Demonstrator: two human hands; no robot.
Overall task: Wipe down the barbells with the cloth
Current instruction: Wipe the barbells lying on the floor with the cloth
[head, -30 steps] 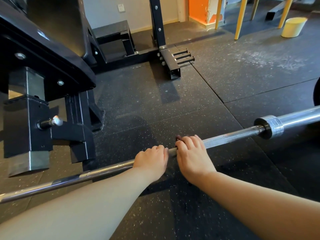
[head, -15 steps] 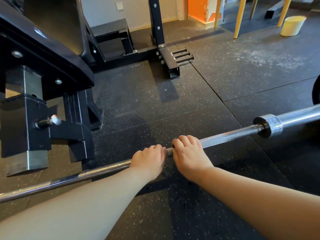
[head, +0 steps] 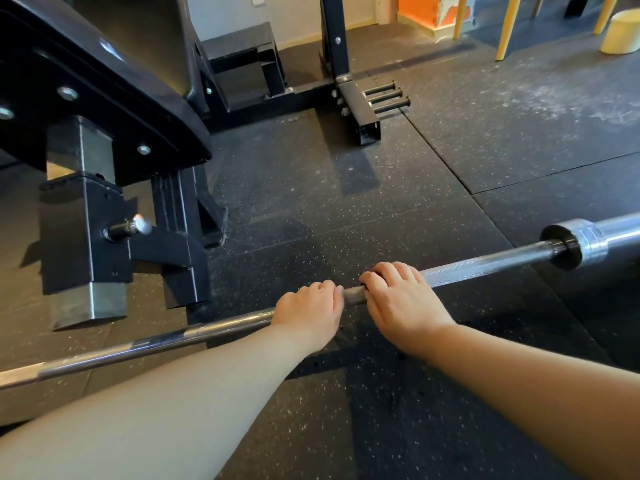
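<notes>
The bar (head: 485, 263) lies low over the floor (head: 381, 188); left hand (head: 308, 311) and right hand (head: 398, 299), side by side, curl their fingers round it; they have hardly moved, so little more is wiped; the dark bit (head: 367, 271) under the right fingers may be cloth.

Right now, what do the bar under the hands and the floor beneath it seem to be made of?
Barbell: probably steel, polished chrome-like finish; bright streak highlights on the sleeve, fine knurled texture on the shaft. Floor: looks like rubber matting, matte black with pale flecks and seams between tiles.
</notes>
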